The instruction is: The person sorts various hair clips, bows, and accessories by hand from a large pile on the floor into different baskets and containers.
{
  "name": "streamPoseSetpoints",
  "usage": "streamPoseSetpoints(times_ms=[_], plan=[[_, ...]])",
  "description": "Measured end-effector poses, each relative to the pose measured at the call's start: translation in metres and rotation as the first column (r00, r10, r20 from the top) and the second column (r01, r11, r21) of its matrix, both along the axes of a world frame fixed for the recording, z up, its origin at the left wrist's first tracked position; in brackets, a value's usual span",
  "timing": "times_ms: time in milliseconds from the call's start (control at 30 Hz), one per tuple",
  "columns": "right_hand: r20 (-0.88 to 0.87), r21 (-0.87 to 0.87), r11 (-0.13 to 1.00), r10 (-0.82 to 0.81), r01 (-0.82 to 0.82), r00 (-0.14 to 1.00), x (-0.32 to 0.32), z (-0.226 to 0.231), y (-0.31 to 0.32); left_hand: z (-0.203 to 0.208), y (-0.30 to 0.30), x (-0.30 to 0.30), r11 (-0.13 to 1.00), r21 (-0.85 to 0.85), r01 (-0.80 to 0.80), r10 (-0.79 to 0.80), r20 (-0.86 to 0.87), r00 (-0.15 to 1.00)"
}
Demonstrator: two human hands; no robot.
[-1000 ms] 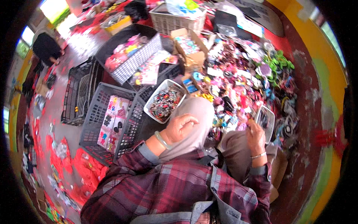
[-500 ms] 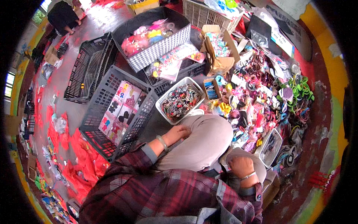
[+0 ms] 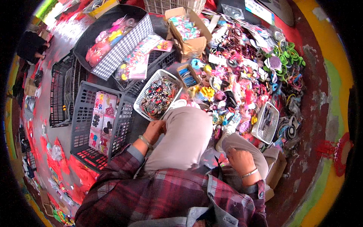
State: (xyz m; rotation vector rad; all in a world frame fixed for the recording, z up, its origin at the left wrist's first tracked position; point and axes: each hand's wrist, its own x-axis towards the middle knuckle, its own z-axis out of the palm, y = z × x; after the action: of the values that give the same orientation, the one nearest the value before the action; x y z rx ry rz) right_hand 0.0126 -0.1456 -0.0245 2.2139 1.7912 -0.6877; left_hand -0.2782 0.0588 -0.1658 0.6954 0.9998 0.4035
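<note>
My left hand [image 3: 154,130], with a pale bangle at its wrist, rests against the outer side of my raised left thigh. Its fingertips are hidden by the leg. Just beyond it stands a white plastic basket [image 3: 138,106] heaped with hair ties and small hair accessories. My right hand [image 3: 242,162] lies on my right leg, its fingers curled in; whatever they may hold does not show. A silvery bracelet circles that wrist. Past my right knee, a smaller white basket [image 3: 277,125] containing dark slim pieces sits at the pile of mixed hair accessories [image 3: 242,89].
A grey crate [image 3: 80,121] with carded hair accessories stands left. Behind are a houndstooth-patterned bin [image 3: 124,47], a black crate [image 3: 56,94], an open cardboard box [image 3: 194,47] and a small box of blue items [image 3: 188,75]. Another person [image 3: 30,47] crouches at far left.
My view has turned, so the crates and pile sit further left in the picture. My left hand stays against the thigh, and my right hand remains curled on the right leg.
</note>
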Motion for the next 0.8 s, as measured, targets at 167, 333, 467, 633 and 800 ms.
streamPoseSetpoints(times_ms=[167, 333, 467, 633, 800], plan=[[-0.016, 0.013, 0.999, -0.042, 0.042, 0.999, 0.009, 0.002, -0.007, -0.006, -0.003, 0.001, 0.922, 0.372, 0.108, -0.067, -0.123, 0.990], [-0.044, 0.015, 1.000, -0.015, 0.016, 0.999, 0.006, 0.004, -0.007, 0.000, -0.011, -0.001, 0.979, 0.196, 0.052, -0.043, -0.051, 0.998], [-0.060, 0.031, 0.999, 0.009, -0.007, 0.998, 0.001, 0.010, -0.004, -0.027, -0.010, -0.023, 0.621, 0.731, 0.281, -0.264, -0.143, 0.954], [-0.087, 0.078, 0.997, 0.033, -0.027, 0.996, 0.005, 0.002, -0.007, -0.001, -0.011, -0.019, 0.697, 0.681, 0.225, -0.284, -0.027, 0.959], [-0.046, 0.012, 0.993, 0.116, -0.116, 0.992, -0.005, -0.005, -0.001, 0.007, -0.002, -0.020, 0.954, 0.263, 0.140, -0.092, -0.186, 0.978]])
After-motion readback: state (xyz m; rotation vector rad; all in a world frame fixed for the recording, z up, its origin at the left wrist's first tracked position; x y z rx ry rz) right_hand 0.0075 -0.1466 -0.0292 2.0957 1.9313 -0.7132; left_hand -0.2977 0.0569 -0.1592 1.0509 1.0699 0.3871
